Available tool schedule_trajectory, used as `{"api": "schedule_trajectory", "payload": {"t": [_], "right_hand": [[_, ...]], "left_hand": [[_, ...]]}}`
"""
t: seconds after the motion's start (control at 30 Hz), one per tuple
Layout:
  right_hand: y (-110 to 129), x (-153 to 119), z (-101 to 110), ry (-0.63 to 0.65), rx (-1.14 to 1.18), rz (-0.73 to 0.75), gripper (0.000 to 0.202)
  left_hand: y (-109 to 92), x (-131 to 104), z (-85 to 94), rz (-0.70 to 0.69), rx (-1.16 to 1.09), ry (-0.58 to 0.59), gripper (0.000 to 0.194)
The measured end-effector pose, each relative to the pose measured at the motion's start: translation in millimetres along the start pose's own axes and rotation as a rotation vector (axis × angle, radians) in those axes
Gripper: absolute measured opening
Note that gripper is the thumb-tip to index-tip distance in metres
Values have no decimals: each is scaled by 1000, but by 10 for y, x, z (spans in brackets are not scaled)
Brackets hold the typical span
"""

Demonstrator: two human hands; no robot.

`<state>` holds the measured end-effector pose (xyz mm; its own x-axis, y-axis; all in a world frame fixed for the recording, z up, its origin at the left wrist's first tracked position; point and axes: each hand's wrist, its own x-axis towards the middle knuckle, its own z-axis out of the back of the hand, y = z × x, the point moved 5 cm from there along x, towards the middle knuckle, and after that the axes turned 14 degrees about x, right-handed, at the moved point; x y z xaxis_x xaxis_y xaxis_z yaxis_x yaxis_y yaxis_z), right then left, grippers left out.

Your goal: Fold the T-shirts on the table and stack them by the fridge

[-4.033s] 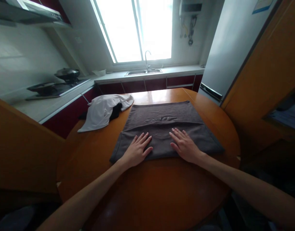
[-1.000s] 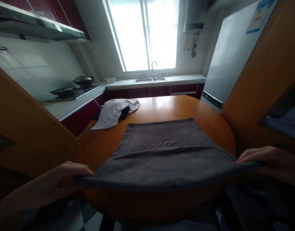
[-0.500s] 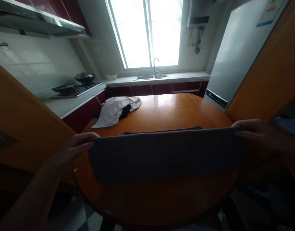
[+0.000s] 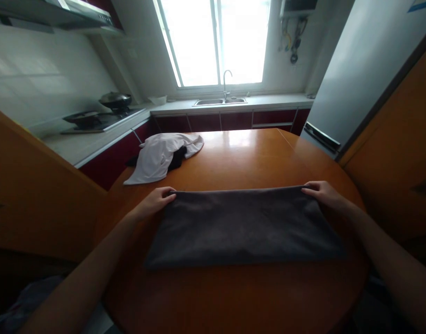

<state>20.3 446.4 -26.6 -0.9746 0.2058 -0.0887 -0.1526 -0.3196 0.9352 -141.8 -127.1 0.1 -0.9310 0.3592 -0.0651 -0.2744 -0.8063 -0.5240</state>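
A dark grey piece of folded cloth (image 4: 246, 227) stretches across the near part of the wooden table (image 4: 248, 155). My left hand (image 4: 160, 199) pinches its far left corner between thumb and fingers. At the far right corner, my right hand (image 4: 319, 192) pinches the cloth the same way. The far edge is pulled nearly straight between both hands, and the near edge spreads wider towards me. What kind of cloth it is, I cannot tell.
A crumpled white cloth (image 4: 157, 155) lies over a black one (image 4: 178, 157) at the table's far left. Beyond stand a sink (image 4: 220, 101), a stove with a lidded pan (image 4: 115, 99) and a fridge (image 4: 341, 79). Wooden panels flank the table.
The cloth has gone from being held up, hanging towards me, to slanting down over the table. My hands have come closer together, both still gripping its corners. The camera view has tilted down.
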Motion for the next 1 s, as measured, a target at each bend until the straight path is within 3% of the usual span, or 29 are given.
{"api": "schedule_trajectory", "payload": {"t": [0.13, 0.27, 0.33, 0.4, 0.47, 0.5, 0.6, 0.67, 0.73, 0.8, 1.0], "right_hand": [[92, -11, 84, -28, 19, 17, 50], [44, 87, 54, 51, -188, -3, 41], [23, 128, 31, -27, -408, -42, 38], [140, 135, -48, -221, -636, 3, 42], [371, 114, -311, -343, -749, 153, 49], [488, 105, -518, -322, -739, 242, 50], [715, 82, -1232, -101, -655, 417, 55], [714, 69, -1591, -6, -678, 421, 59], [622, 59, -1796, 56, -716, 387, 61], [523, 53, -1864, 80, -740, 367, 61], [416, 119, -1689, 87, -728, 343, 59]], "left_hand": [[63, 1, 43, -16, 18, 18, 56], [125, 71, 17, 14, 221, 33, 60], [14, 101, 15, -27, 367, -48, 61], [-264, 116, -27, -118, 494, -167, 61], [-671, 128, -195, -237, 535, -209, 57], [-897, 136, -340, -310, 522, -175, 56], [-1484, 158, -859, -461, 499, -70, 58], [-1691, 169, -1179, -492, 535, -44, 58], [-1728, 177, -1411, -465, 578, -32, 57], [-1683, 167, -1527, -453, 599, -53, 56], [-1596, 186, -1478, -465, 495, -134, 44]]}}
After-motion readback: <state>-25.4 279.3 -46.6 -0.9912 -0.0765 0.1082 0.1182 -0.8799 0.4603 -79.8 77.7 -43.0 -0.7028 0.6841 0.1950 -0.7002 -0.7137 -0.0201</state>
